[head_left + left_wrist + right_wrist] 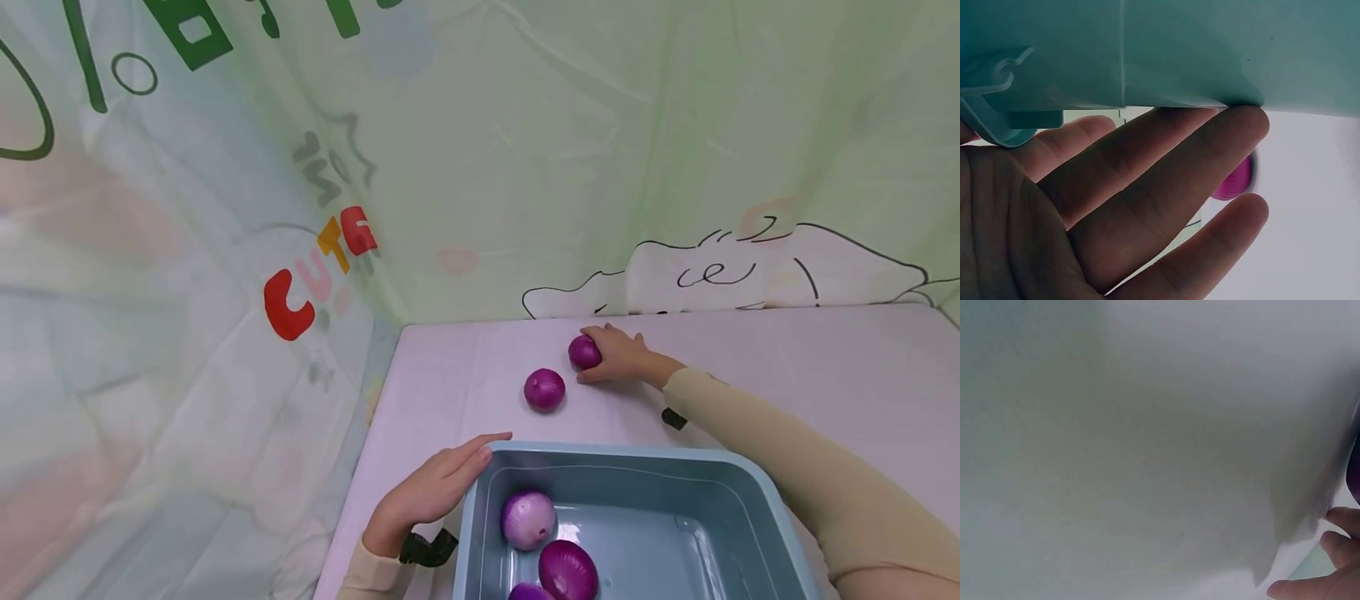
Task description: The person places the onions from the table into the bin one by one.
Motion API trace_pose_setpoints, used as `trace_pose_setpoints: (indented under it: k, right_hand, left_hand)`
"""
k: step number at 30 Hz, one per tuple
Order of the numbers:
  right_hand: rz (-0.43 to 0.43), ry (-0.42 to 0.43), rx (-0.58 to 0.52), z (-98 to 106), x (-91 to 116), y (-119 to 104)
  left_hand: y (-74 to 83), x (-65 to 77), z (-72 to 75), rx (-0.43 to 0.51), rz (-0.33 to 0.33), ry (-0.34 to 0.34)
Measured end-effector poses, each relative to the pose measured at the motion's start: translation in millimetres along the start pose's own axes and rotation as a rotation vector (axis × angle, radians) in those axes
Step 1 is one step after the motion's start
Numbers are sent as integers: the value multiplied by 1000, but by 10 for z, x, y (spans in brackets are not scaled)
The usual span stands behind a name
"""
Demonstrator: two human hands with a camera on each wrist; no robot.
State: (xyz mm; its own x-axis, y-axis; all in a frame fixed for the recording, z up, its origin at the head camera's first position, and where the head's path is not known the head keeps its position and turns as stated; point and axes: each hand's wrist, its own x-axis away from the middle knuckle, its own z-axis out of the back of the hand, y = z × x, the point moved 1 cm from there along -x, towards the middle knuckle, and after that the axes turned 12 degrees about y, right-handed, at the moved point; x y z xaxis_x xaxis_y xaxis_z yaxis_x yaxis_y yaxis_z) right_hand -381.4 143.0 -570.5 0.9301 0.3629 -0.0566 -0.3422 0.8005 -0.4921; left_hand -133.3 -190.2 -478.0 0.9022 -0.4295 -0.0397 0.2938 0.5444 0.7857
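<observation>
At the back of the table, my right hand [618, 354] grips a red onion [585, 352], thumb on the near side and fingers on the far side. Only a dark edge of that onion [1354, 465] shows in the right wrist view, beside my fingers. Another red onion [544, 390] sits on the table a little nearer and to the left. My left hand [438, 483] rests at the far left corner of a blue plastic bin [615, 454]. Its straight fingers [1166, 181] touch the bin's outer wall in the left wrist view.
Inside the bin, at its left, lie a paler onion [528, 520], a dark red onion [568, 570] and a partly cut-off purple one [529, 592]. A white cloth covers the table [457, 375]. Printed curtains [487, 167] hang behind and to the left.
</observation>
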Motion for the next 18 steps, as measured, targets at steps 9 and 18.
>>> trace_pose_setpoints:
  k: [9, 18]
  right_hand:
    - [-24, 15, -138, 215, 132, -26]
    - [-107, 36, -359, 737, 426, -389]
  left_hand:
    - [-6, 1, 0, 2, -7, -3]
    - [5, -2, 7, 9, 2, -4]
